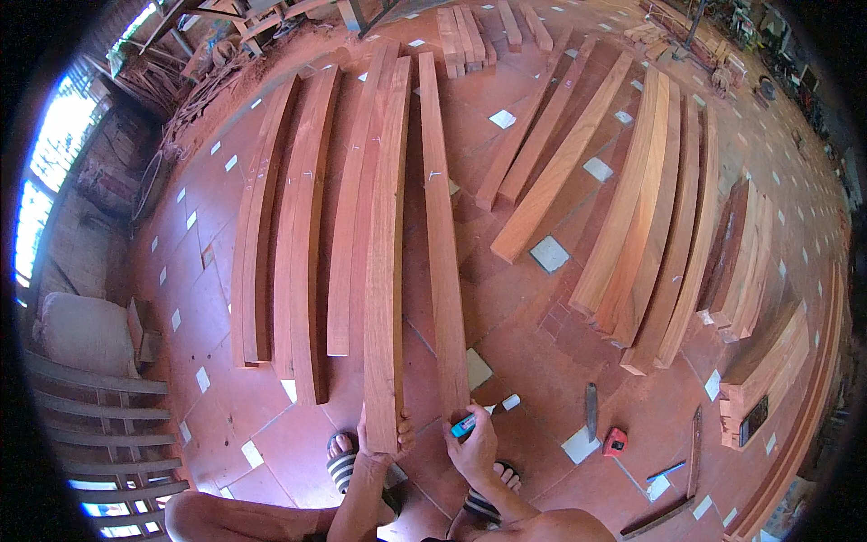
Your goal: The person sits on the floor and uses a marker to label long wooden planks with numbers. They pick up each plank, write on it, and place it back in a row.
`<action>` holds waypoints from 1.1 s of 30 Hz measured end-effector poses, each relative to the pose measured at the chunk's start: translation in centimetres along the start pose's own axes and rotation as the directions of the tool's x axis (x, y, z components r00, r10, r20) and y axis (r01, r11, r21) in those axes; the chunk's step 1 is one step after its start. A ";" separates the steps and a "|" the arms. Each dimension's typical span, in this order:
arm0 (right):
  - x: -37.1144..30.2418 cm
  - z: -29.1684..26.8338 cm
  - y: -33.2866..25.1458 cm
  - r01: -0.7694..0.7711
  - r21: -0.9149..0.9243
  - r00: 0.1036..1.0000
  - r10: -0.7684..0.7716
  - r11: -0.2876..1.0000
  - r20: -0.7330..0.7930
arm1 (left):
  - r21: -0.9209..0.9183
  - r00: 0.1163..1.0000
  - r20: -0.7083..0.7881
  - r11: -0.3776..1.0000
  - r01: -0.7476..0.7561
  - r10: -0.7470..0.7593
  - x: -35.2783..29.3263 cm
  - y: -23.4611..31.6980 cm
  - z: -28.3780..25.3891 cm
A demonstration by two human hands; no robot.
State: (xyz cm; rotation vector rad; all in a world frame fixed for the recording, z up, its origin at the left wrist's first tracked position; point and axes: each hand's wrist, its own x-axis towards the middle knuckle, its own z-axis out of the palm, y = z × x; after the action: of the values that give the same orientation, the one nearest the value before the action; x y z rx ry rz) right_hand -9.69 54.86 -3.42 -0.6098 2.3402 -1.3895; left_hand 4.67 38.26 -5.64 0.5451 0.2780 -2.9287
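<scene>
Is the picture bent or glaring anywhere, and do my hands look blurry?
In the head view, fisheye distortion bows the leftmost beams; in the head view, glare bleaches the opening at left; also there, the left hand and right hand show no obvious motion blur.

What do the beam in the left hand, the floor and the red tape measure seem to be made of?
Beam: solid wood, apparently unpainted, judging by its brown colour and grain.
Floor: probably clay or ceramic tile, reddish, given the joint lines and small pale inset squares.
Tape measure: perhaps hard plastic, from its bright red case; too small to be sure.
</scene>
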 end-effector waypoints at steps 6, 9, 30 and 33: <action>0.1 0.2 0.4 0.097 -0.030 0.994 -0.098 0.995 -0.045 | 0.186 0.995 -0.037 0.979 -0.081 0.089 -0.4 0.4 0.1; 0.0 0.4 0.7 0.095 -0.024 0.994 -0.096 0.995 -0.047 | 0.553 0.848 -0.394 0.828 -0.089 0.354 -0.2 -0.2 1.5; -1.9 1.7 0.2 0.051 -0.061 0.989 -0.042 0.997 0.140 | 0.772 0.363 0.027 -0.250 0.585 0.931 2.1 -3.8 4.5; -1.7 1.5 -1.0 0.028 -0.029 0.983 -0.022 0.999 0.184 | 0.702 0.298 0.139 -0.306 0.643 0.944 2.1 -3.1 2.8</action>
State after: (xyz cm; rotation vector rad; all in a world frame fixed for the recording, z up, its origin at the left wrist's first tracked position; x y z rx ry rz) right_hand -7.31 54.29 -3.08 -0.7458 2.2194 -1.2515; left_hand 1.20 40.45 -3.32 1.8925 -2.1423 -0.6444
